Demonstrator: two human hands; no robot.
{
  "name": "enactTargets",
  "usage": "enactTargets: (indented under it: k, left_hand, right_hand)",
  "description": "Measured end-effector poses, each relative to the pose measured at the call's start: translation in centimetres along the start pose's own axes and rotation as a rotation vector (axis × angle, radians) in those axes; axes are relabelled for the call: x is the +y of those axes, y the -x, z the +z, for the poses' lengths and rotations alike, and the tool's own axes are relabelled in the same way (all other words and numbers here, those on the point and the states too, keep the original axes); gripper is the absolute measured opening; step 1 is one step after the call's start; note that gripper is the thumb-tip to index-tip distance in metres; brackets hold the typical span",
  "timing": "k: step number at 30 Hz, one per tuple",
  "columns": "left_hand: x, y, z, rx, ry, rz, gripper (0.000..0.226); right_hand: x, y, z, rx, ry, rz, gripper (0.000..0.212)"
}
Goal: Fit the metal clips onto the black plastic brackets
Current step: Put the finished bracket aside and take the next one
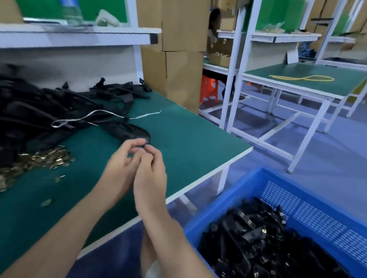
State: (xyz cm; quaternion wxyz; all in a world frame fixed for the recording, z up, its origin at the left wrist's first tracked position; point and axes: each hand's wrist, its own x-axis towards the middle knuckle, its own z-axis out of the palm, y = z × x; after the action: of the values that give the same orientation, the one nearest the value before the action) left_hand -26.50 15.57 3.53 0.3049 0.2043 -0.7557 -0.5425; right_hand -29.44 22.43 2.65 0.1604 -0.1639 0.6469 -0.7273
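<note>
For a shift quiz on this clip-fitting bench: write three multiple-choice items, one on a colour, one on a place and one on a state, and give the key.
1. The crate beside the table is:
A red
B yellow
C blue

2. The loose metal clips lie:
A on the table, at the person's left
B in the crate
C in a red bucket

3. The left grip and right grip are:
A flat on the table
B brought together, fingers curled
C inside the crate

Key:
1. C, its walls are blue.
2. A, the brass-coloured heap lies on the green top.
3. B, the fingertips meet, though what they pinch is too blurred to tell.
</note>
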Motion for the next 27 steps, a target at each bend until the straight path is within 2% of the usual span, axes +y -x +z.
enactTargets:
  k: [3, 7, 10, 12, 18, 27]
  left_hand:
    - [-2.5, 1.3, -6.2, 0.135, -0.184, -0.051, 0.021]
    - [-6.2, 3.8, -14.5, 0.306, -0.807, -0.013, 0.033]
    - [-7.9, 5.0, -19.1, 0.465, -1.049, -0.124, 0.034]
    - [-8.8, 4.9, -21.1, 0.544, -1.111, -0.204, 0.034]
    - [-10.6, 2.1, -23.9, 0.570, -1.166, -0.384, 0.045]
    - [-12.0, -1.2, -26.3, 0.520, -1.162, -0.323, 0.045]
  right_hand:
    - [1.3, 0.1, 3.7, -0.210, 0.269, -0.127, 0.034]
    - [3.1, 0.0, 8.0, -0.509, 0.643, -0.307, 0.038]
    - [4.2, -0.4, 11.2, -0.619, 0.809, -0.382, 0.038]
    - [4.9, -0.7, 13.1, -0.626, 0.877, -0.441, 0.039]
    - [5.7, -3.4, 17.2, -0.584, 0.993, -0.548, 0.036]
    - [6.0, -9.0, 19.0, -0.505, 0.831, -0.443, 0.026]
